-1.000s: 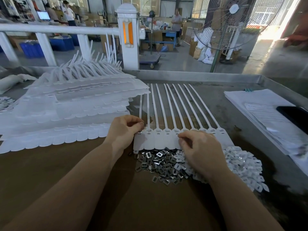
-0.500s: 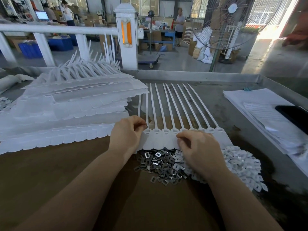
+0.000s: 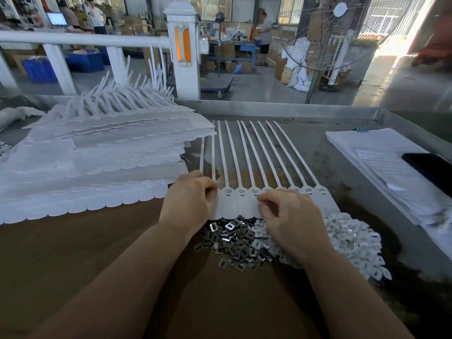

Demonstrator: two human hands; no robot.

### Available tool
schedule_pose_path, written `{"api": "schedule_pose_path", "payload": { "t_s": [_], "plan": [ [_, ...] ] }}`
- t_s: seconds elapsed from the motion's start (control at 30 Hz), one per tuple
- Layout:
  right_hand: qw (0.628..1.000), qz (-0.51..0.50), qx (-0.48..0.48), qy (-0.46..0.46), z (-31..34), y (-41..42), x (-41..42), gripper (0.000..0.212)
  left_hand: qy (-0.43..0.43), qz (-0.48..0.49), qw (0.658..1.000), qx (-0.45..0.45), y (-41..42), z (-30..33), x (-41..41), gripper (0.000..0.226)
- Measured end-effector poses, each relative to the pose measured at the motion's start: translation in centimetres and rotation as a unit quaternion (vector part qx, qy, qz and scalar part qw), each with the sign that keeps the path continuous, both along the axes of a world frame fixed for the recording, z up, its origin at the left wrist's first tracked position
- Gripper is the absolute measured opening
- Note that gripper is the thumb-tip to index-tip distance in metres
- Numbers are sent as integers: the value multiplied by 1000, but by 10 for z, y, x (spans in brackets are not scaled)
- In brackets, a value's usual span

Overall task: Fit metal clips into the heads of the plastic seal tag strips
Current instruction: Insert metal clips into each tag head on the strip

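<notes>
Your left hand (image 3: pixel 189 199) pinches the strip sheet (image 3: pixel 247 187) at its left end. Your right hand (image 3: pixel 291 216), fingers curled on the heads, sits just beyond the clips (image 3: pixel 232 238).

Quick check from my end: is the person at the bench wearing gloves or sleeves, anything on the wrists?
No gloves: the left hand and right hand are both bare. Both forearms are bare as far as the frame shows, with no sleeve edge in view. No watch, band or ring is visible on either wrist or the fingers.

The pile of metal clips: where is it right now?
In the head view, the pile of metal clips lies low centre on the brown board, between both wrists, just below the tag strip heads and left of the white pieces.
</notes>
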State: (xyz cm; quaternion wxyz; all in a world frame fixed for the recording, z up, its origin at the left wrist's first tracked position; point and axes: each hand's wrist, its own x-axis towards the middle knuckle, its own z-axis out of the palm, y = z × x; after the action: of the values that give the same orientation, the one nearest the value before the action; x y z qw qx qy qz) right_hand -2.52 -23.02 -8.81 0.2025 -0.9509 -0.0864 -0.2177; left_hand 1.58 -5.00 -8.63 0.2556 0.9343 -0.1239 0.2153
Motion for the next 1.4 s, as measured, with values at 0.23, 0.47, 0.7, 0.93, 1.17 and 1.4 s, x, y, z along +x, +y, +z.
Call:
{"api": "schedule_pose_path", "payload": {
  "t_s": [0.23, 0.47, 0.7, 0.93, 1.17, 1.4],
  "plan": [
    [1000, -7, 5, -3, 0, 1, 0, 17, -10, -18, 999, 36, 1, -3, -5, 23],
    [1000, -6, 7, 1, 0, 0, -1, 17, 29, -12, 999, -8, 6, -4, -6, 24],
    [1000, -6, 10, 1, 1, 1, -2, 18, 53, 28, 992, -111, 10, -3, -4, 19],
    [1000, -6, 15, -1, 1, 0, -3, 17, 43, 2, 999, -25, 8, -8, -1, 25],
    [1000, -4, 18, -1, 2, 1, 0, 17, 14, -56, 996, -67, 7, -1, -8, 12],
    [1000, -6, 19, -5, 2, 2, 0, 16, 97, -198, 969, -116, 8, 6, -14, 10]
  ]
}}
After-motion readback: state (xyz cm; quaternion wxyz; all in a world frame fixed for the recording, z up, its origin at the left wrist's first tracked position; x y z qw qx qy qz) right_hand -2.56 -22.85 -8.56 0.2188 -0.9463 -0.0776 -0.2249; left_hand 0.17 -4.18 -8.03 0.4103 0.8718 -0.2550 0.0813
